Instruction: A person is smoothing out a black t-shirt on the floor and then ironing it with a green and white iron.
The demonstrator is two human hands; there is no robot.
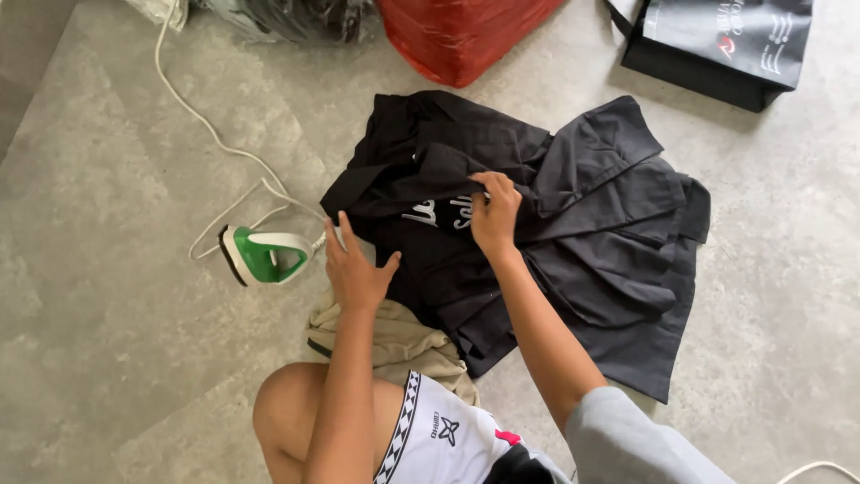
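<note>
A black shirt (582, 224) with white lettering lies crumpled on the grey floor in front of me. My right hand (494, 213) pinches a fold of its fabric near the lettering. My left hand (354, 267) rests flat, fingers spread, on the shirt's left edge. A beige cloth (403, 341) lies under the shirt's near edge, by my knee.
A green and white clothes iron (262, 254) stands on the floor just left of my left hand, its white cord (202, 121) running to the far left. A red bag (461, 36), a clear plastic bag (296, 18) and a black tote bag (717, 45) sit beyond the shirt.
</note>
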